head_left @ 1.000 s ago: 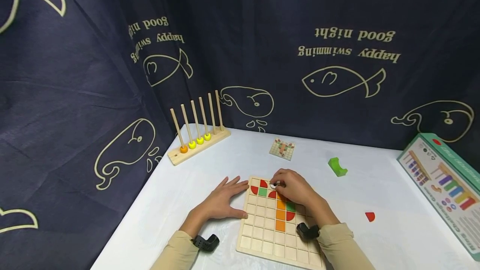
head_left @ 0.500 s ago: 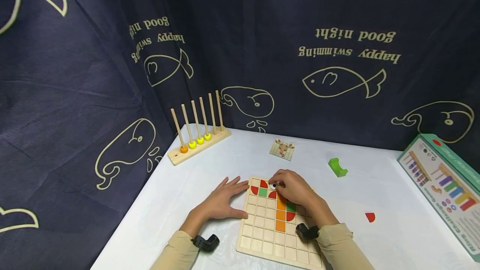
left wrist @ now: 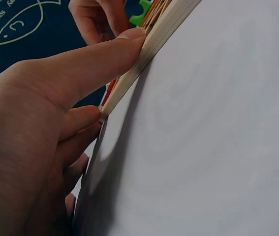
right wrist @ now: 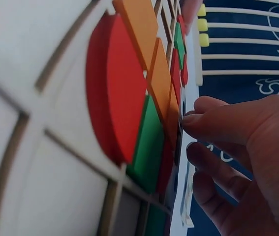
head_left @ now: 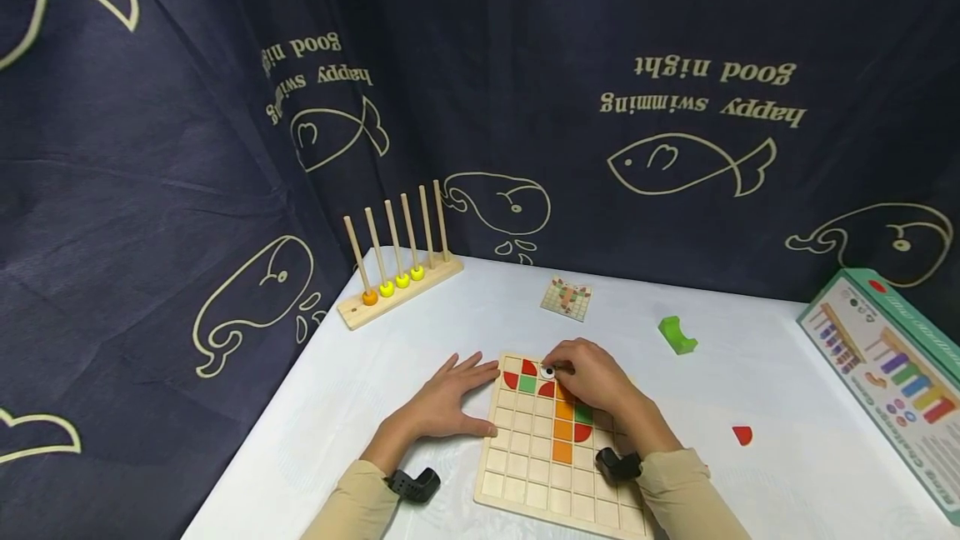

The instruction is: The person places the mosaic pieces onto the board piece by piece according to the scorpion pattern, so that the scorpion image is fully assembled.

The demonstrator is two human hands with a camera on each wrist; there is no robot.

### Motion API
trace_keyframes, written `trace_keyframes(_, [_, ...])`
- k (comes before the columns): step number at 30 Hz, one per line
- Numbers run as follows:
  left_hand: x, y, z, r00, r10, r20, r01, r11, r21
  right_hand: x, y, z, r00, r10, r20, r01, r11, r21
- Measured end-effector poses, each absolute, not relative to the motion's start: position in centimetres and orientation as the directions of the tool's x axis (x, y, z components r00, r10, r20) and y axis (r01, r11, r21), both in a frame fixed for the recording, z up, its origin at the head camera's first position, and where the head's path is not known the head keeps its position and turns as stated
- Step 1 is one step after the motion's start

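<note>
A wooden grid board [head_left: 515,491] lies on the white table, with orange squares [head_left: 562,430], green squares [head_left: 528,383] and red quarter-circle tiles [head_left: 582,432] in some of its cells. My right hand [head_left: 588,375] pinches a round white eye tile [head_left: 547,372] with a black centre at the board's far row. Thumb and fingertips [right wrist: 194,123] are low beside the tiles in the right wrist view. On the board's left side rests my left hand [head_left: 444,403], fingers spread and straight. Its thumb [left wrist: 132,42] touches the board's edge in the left wrist view.
Behind the board lies a small pattern card [head_left: 566,298]. A wooden peg stand [head_left: 401,294] with orange and yellow beads stands back left. To the right are a green curved block [head_left: 677,335], a loose red quarter-circle [head_left: 742,435] and a game box [head_left: 885,390]. A dark curtain [head_left: 480,65] hangs behind.
The round eye tile shows more of its face and appears flatter at my right fingertips. My left hand has stayed at the board's edge.
</note>
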State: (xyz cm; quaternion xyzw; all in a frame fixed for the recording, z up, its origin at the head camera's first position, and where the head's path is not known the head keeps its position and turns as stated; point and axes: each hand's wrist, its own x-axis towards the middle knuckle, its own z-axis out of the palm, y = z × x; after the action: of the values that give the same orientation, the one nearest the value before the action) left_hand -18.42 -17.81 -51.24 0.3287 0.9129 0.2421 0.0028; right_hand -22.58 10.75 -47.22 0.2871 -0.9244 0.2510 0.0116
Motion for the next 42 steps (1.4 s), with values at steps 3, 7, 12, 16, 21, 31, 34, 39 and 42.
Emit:
trace_keyframes(3, [-18.4,-17.7,-51.2,-0.782,0.603,0.157,0.601,0.664,0.445,-22.4,11.4,-47.1,-0.850,-0.500,0.166,-0.514,0.722,-0.464])
trace_keyframes(7, [-18.4,-17.7,-51.2,-0.779,0.605,0.166,0.608,0.663,0.436,-22.0,12.7,-46.8,-0.869,-0.469,0.161,-0.483,0.725,-0.491])
trace_keyframes(12, [-18.4,-17.8,-51.4,-0.776,0.608,0.168,0.612,0.660,0.435,-21.5,14.6,-46.7,-0.869,-0.464,0.171,-0.483,0.723,-0.493])
trace_keyframes(16, [-18.4,-17.8,-51.4,-0.774,0.609,0.171,0.614,0.658,0.437,-21.0,16.1,-46.5,-0.874,-0.451,0.178,-0.477,0.733,-0.484])
trace_keyframes(21, [-18.4,-17.8,-51.4,-0.773,0.609,0.178,0.616,0.654,0.439,-20.1,18.3,-46.3,-0.881,-0.431,0.195,-0.470,0.747,-0.471])
trace_keyframes(31, [-18.4,-17.7,-51.3,-0.781,0.602,0.164,0.605,0.665,0.439,-17.8,22.4,-46.1,-0.920,-0.360,0.154,-0.390,0.799,-0.458])
trace_keyframes(34, [-18.3,-17.8,-51.2,-0.781,0.602,0.164,0.604,0.665,0.439,-17.1,23.5,-46.1,-0.929,-0.343,0.140,-0.368,0.807,-0.462])
trace_keyframes(39, [-18.3,-17.8,-51.2,-0.782,0.603,0.159,0.602,0.665,0.441,-15.8,24.8,-46.4,-0.951,-0.297,0.087,-0.301,0.825,-0.478])
trace_keyframes(42, [-18.3,-17.8,-51.2,-0.784,0.601,0.153,0.598,0.668,0.443,-15.0,25.4,-46.7,-0.966,-0.259,0.022,-0.235,0.838,-0.492])
